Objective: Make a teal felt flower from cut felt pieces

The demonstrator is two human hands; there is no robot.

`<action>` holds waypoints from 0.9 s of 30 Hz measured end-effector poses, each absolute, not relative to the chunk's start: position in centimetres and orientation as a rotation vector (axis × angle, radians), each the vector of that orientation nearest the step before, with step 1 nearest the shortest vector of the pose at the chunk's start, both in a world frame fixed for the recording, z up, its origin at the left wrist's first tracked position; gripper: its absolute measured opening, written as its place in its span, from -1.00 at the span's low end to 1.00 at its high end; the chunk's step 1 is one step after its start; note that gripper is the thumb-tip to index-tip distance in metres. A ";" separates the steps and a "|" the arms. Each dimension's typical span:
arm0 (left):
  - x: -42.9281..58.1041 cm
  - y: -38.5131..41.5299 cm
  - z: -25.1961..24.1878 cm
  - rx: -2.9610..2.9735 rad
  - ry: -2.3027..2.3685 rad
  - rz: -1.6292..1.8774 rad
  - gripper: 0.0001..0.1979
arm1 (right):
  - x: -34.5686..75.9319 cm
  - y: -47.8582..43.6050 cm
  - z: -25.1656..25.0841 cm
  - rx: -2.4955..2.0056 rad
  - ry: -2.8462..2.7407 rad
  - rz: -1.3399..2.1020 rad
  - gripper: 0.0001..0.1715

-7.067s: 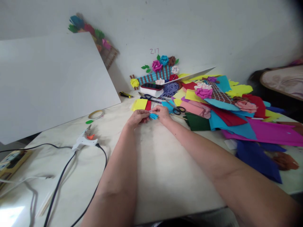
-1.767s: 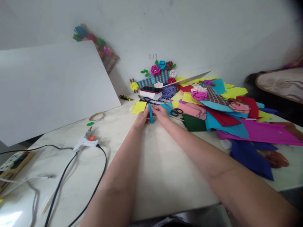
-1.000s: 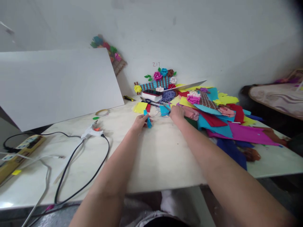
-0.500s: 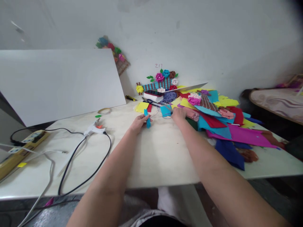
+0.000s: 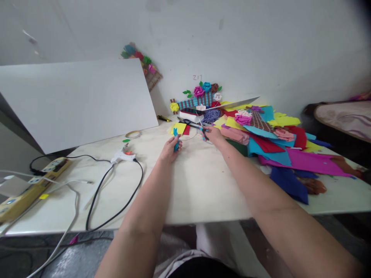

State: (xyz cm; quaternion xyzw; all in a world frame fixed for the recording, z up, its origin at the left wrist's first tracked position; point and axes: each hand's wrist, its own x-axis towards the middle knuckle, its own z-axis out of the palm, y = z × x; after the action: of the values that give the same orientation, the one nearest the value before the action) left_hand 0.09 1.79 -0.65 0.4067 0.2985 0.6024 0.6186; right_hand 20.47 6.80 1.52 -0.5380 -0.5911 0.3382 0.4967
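Observation:
My left hand [image 5: 170, 150] is closed around a small bright-blue folded strip of crepe paper [image 5: 175, 133], whose ends stick out above the fingers. To its right, my right hand [image 5: 213, 134] grips a pair of scissors [image 5: 204, 133] by the dark handles. The blades point up and away from me, and I cannot tell whether they are apart. Just beyond my left hand lie yellow paper squares [image 5: 179, 128] and a red paper piece [image 5: 186, 129]. A bit of blue paper is partly hidden beside the scissors.
Coloured paper sheets [image 5: 307, 159] and paper flowers are heaped at the right. On the left are a white glue gun [image 5: 123, 155], a tape roll [image 5: 132, 134] and a yellow power strip [image 5: 50, 170] with cables. A white board [image 5: 78, 104] leans behind; a yellow cutter [image 5: 164, 118] lies near it.
My right hand has lifted the scissors from the table beside the paper heap, with the blades now pointing up. My left hand still holds the blue strip. The view has shifted slightly.

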 end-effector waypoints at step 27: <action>-0.4 2.6 -0.7 0.585 0.712 1.658 -0.91 | 20.4 3.8 2.0 -0.936 -1.837 1.893 -0.57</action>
State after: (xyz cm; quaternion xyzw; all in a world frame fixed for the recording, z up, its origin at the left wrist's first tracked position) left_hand -0.36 2.64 -0.72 0.2507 0.3049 0.7102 0.5829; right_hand 20.37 3.75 2.05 -0.3295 -0.6468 0.6664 0.1703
